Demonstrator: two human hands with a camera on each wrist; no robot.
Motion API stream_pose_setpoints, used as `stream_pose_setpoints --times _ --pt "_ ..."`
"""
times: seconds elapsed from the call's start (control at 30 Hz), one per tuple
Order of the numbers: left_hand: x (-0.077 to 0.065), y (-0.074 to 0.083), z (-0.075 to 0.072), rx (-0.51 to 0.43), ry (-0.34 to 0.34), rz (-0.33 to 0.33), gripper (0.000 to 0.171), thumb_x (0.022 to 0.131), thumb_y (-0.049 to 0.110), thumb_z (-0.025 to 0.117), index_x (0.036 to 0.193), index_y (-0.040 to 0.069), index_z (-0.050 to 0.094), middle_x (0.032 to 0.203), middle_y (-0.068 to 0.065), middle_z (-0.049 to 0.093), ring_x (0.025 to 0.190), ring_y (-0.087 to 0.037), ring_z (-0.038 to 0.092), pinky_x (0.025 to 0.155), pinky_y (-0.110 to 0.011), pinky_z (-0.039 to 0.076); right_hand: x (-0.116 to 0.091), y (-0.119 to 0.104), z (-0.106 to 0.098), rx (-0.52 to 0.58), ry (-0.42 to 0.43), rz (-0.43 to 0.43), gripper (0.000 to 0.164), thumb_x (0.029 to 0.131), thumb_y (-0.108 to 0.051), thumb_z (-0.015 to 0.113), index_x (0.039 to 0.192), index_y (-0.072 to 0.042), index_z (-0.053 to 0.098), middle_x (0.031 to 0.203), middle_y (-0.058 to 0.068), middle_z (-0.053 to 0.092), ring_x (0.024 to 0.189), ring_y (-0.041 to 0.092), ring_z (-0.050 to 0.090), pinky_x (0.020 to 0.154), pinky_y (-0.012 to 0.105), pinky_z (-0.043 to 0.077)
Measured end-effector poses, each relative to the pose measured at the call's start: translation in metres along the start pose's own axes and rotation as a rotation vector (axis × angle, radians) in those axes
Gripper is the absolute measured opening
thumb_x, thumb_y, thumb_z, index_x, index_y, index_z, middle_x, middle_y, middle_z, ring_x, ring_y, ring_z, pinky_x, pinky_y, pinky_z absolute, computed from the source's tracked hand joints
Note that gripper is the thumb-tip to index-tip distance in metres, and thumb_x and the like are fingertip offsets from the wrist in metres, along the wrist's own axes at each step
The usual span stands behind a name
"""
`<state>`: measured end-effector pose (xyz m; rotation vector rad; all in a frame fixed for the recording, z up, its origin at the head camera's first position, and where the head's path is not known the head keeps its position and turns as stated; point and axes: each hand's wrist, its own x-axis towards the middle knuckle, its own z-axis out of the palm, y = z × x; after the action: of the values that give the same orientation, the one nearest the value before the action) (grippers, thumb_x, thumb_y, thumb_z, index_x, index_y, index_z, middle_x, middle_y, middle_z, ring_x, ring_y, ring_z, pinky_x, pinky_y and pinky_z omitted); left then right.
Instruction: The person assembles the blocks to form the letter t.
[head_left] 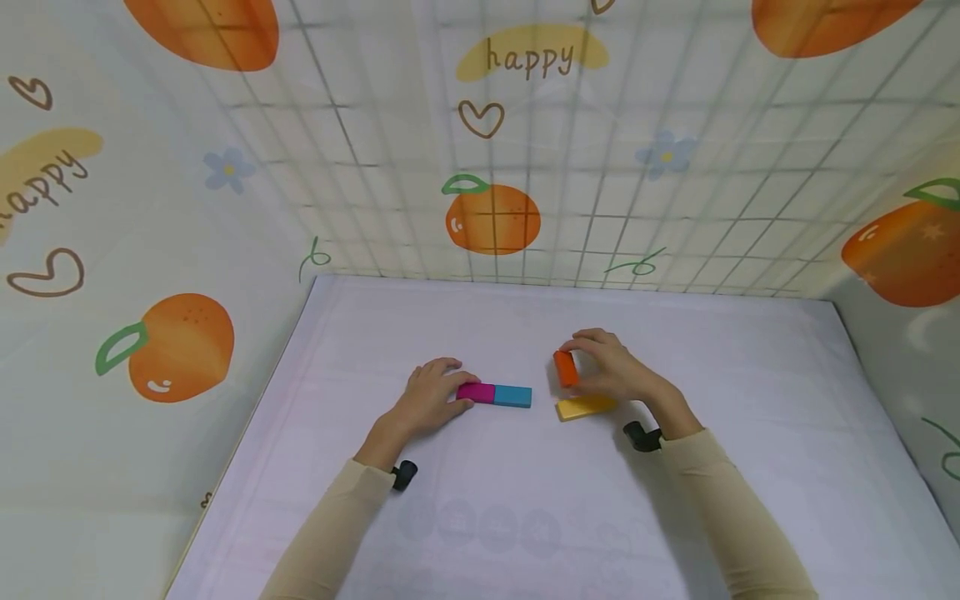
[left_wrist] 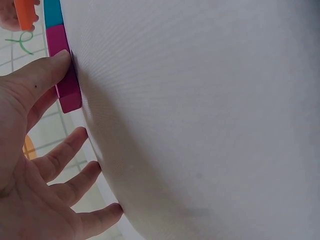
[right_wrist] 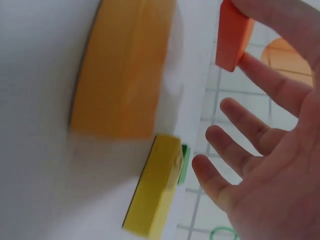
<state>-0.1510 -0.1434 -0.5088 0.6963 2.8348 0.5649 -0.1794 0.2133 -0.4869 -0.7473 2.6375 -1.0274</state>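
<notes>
My left hand (head_left: pixel 431 400) pinches a magenta block (head_left: pixel 476 393) between thumb and index finger, the other fingers spread on the table side. End to end with that block lies a blue block (head_left: pixel 513 397), in line to its right. My right hand (head_left: pixel 621 368) holds an orange-red block (head_left: pixel 566 369) by thumb and index finger; in the right wrist view its remaining fingers are loosely bent and hold nothing. An amber block (head_left: pixel 581 407) lies on the table just below the right hand, partly covered by it in the head view.
In the right wrist view a yellow block (right_wrist: pixel 152 190) and a green block (right_wrist: pixel 184 162) lie beyond the amber one; the right hand hides them from the head view. The white table (head_left: pixel 480 492) meets patterned cloth walls (head_left: pixel 375 208) at the back and sides.
</notes>
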Motion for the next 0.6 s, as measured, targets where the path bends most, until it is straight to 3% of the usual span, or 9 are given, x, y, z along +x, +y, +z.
stream_pose_setpoints --times 0.6 --pt "0.0 0.0 0.0 -0.001 -0.005 -0.004 0.036 0.095 0.033 0.071 0.13 0.028 0.066 0.147 -0.009 0.046 0.14 -0.03 0.033 0.112 -0.061 0.024 0.028 -0.021 0.02 -0.026 0.024 0.091 0.056 0.078 -0.032 0.086 0.126 -0.013 0.065 0.145 0.015 0.045 0.133 0.034 0.036 0.105 0.058 0.039"
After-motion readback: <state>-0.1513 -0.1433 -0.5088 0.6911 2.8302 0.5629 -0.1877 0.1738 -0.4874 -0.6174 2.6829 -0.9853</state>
